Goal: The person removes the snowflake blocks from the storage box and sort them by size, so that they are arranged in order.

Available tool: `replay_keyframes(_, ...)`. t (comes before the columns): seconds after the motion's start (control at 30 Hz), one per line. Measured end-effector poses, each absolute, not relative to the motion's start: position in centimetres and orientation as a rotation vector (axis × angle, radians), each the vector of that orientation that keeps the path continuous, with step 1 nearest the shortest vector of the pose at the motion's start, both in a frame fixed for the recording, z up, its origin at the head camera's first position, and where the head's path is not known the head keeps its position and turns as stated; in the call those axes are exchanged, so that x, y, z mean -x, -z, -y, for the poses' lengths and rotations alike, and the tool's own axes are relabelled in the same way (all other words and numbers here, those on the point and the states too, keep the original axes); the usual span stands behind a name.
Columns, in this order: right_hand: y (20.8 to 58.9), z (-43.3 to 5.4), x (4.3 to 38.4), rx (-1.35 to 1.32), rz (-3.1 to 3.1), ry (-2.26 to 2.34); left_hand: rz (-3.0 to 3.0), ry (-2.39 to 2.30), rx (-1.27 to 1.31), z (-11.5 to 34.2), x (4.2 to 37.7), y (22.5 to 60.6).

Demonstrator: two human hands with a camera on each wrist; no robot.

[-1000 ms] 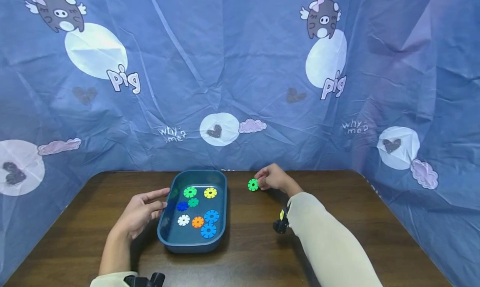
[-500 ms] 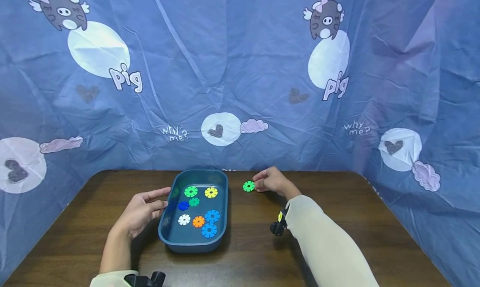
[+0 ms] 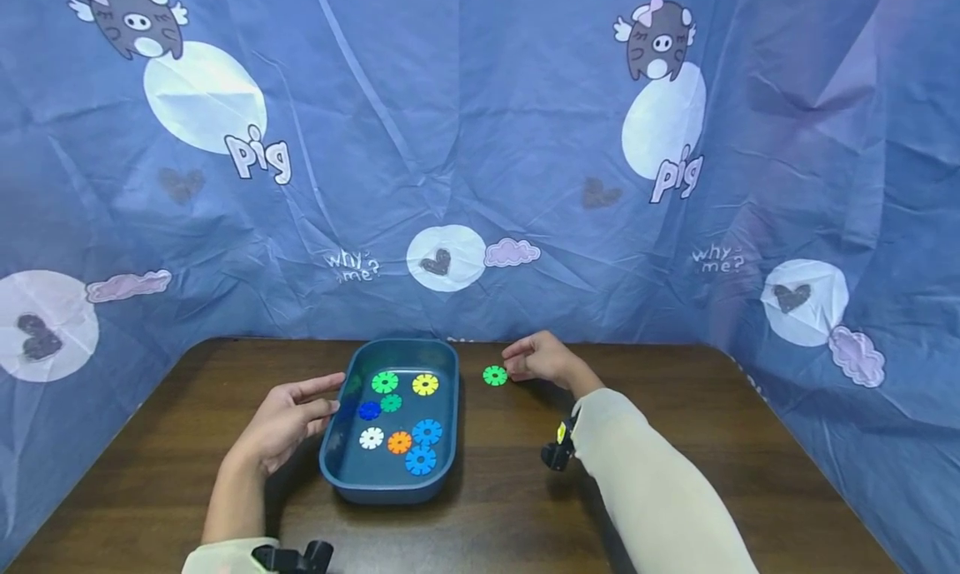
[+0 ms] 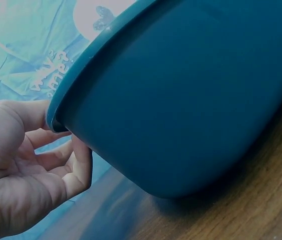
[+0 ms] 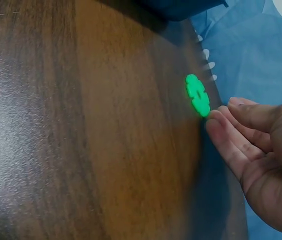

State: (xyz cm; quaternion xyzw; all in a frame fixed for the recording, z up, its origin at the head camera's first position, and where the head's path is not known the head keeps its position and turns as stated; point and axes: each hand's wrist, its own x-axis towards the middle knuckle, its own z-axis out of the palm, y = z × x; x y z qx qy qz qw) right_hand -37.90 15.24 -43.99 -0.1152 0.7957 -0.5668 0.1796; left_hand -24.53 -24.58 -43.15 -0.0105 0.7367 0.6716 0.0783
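In the head view a blue oblong tray [image 3: 397,496] stands left of the table's middle. My left hand [image 3: 283,420] grips its left rim with fingers and thumb; the left wrist view shows the fingers [image 4: 82,165] bent under the lip. To the tray's right, my right hand [image 3: 546,361] pinches the edge of a bright green notched disc [image 3: 495,376] with its fingertips. In the right wrist view that disc [image 5: 198,95] sticks out from the fingertips, low over the wood; whether it touches the table cannot be told.
Several notched discs lie in the tray, among them a yellow disc [image 3: 425,384], a white disc [image 3: 371,438] and an orange disc [image 3: 400,442]. A blue printed curtain [image 3: 465,141] hangs behind the brown table [image 3: 510,516].
My right hand has shifted slightly left with the green disc, which sits lower and flatter than before. The left hand stays at the tray's rim. The head view has turned a little.
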Motion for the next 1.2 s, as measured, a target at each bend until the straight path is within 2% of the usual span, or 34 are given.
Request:
replay_keyframes(0.37,39.6,-12.4,37.9,0.656,-2.532,1.230,-2.213,-2.010,0.008,24.4,24.5,43.1)
replay_keyframes(0.67,36.4,-7.5,36.0,1.112,-2.695,0.747,-2.216,-1.999,0.041,24.6,24.4,43.1)
replay_keyframes(0.97,37.0,-3.3,33.7,1.355,-2.573,0.474,-2.223,-2.007,0.025,24.6,24.4,43.1)
replay_keyframes(1.2,38.4,-1.7,32.9,1.326,-2.458,0.328,-2.208,-2.022,0.014,24.6,24.5,43.3)
